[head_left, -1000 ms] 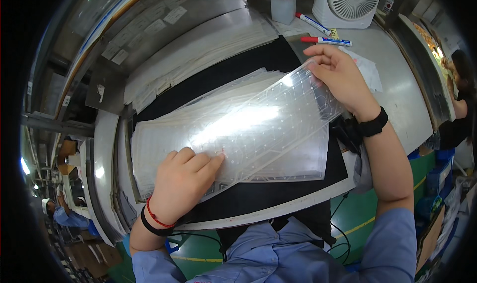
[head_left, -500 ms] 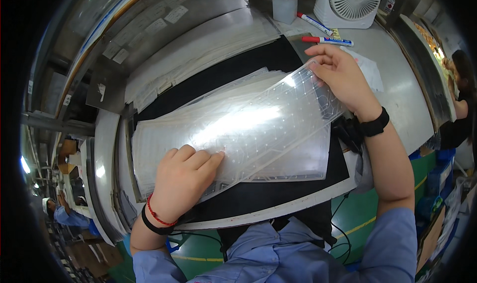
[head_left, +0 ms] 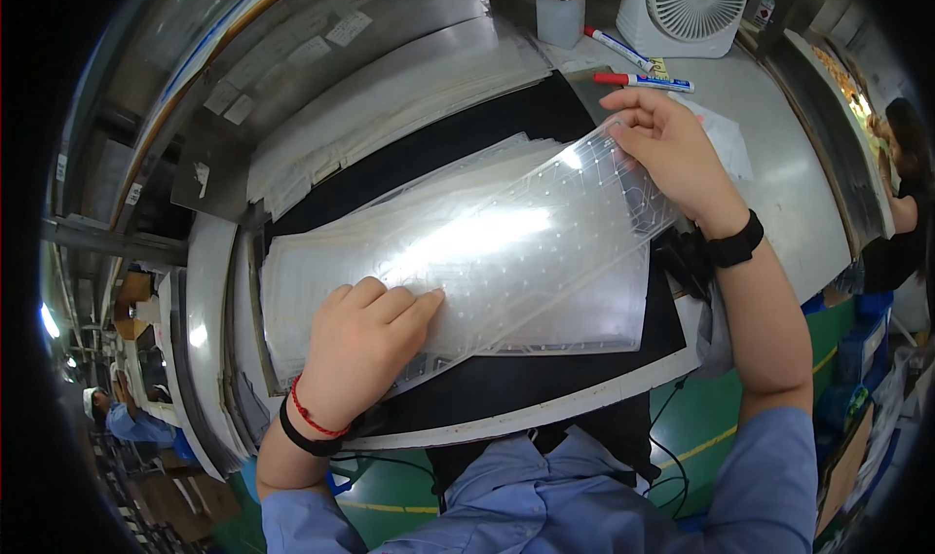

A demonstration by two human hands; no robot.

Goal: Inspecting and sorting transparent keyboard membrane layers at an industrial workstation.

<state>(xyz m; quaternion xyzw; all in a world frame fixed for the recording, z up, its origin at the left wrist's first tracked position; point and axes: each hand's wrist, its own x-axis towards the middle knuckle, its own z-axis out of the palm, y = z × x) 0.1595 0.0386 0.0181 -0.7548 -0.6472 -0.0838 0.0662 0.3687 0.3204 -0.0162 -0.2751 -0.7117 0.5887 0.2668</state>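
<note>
A long clear plastic sheet (head_left: 545,262) with fine printed lines and dots lies slantwise over a stack of similar clear sheets (head_left: 312,262). My right hand (head_left: 672,155) pinches its upper right corner between thumb and fingers, that end raised a little off the stack. Curled over the lower left end is my left hand (head_left: 370,340), its index fingertip on the sheet's surface; the thumb is hidden. Bright glare covers the middle of the sheet. Both sheet and stack rest on a black mat (head_left: 526,371).
More flat sheets (head_left: 390,106) lie along the back of the bench. Two red-capped markers (head_left: 643,83), a white bottle (head_left: 560,18) and a white fan (head_left: 682,14) stand or lie at the far right. A dark object (head_left: 682,262) sits beside my right forearm. Other people work at both sides.
My left index finger has shifted slightly up and right on the sheet, straightening a little. My right hand keeps its pinch on the corner almost unmoved.
</note>
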